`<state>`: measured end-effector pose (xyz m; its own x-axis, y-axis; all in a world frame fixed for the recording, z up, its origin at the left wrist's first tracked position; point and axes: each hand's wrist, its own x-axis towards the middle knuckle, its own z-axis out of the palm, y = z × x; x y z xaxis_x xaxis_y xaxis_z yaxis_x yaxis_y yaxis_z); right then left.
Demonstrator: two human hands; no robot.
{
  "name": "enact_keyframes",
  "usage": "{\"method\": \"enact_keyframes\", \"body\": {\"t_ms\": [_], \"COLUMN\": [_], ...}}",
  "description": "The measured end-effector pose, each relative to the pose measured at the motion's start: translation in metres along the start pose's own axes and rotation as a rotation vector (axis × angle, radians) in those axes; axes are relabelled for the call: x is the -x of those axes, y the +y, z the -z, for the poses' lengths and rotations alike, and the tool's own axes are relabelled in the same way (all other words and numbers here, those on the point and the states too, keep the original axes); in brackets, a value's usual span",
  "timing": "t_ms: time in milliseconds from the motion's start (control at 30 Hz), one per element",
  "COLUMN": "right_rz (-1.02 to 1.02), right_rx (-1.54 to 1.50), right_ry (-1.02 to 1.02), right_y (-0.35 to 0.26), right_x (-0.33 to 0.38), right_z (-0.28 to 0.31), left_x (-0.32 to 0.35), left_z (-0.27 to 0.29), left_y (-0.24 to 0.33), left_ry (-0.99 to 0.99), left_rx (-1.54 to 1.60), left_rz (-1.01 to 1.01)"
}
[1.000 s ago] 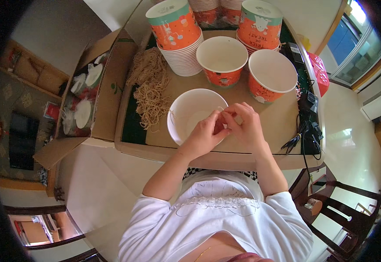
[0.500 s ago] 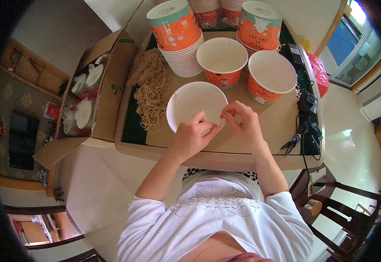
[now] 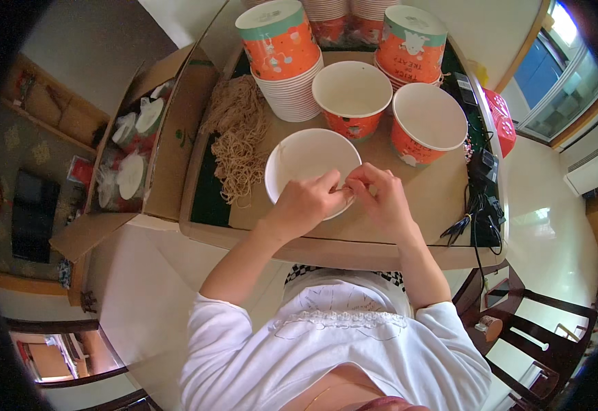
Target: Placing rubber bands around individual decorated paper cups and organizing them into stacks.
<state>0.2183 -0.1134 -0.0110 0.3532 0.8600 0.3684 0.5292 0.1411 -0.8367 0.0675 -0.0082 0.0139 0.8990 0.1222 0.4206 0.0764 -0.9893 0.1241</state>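
Over the near rim of a white-lined paper bucket (image 3: 313, 154), my two hands meet with their fingertips pinched close together. My left hand (image 3: 310, 205) has its fingers curled and the thumb pressed in. Facing it, my right hand (image 3: 381, 195) pinches with thumb and forefinger. Between them is a thin beige string, mostly hidden by the fingers. The bucket appears tilted, its open mouth facing up. A loose heap of beige string (image 3: 237, 154) lies to its left.
Two open orange buckets (image 3: 352, 89) (image 3: 429, 116) stand behind. Upside-down bucket stacks (image 3: 282, 58) (image 3: 412, 48) rise at the back. An open carton (image 3: 169, 137) with wrapped buckets is at the left. Black cables and adapters (image 3: 480, 198) line the table's right edge.
My left hand has turned and shifted slightly right, and its fingers are now closer to my right fingertips. The near bucket shows little change.
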Motion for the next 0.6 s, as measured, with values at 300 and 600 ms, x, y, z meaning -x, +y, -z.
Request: {"method": "enact_keyframes", "body": {"t_ms": [300, 600], "right_rz": [-0.029, -0.013], "right_rx": [-0.144, -0.189], "right_ry": [-0.064, -0.095], "right_y": [0.000, 0.004], "right_x": [0.006, 0.010], "right_z": [-0.003, -0.006], "left_x": [0.001, 0.009], "left_z": [-0.002, 0.001], "left_y": [0.005, 0.013], "left_ry": [-0.058, -0.046], "left_rx": [0.521, 0.371], "left_rz": [0.236, 0.206]}}
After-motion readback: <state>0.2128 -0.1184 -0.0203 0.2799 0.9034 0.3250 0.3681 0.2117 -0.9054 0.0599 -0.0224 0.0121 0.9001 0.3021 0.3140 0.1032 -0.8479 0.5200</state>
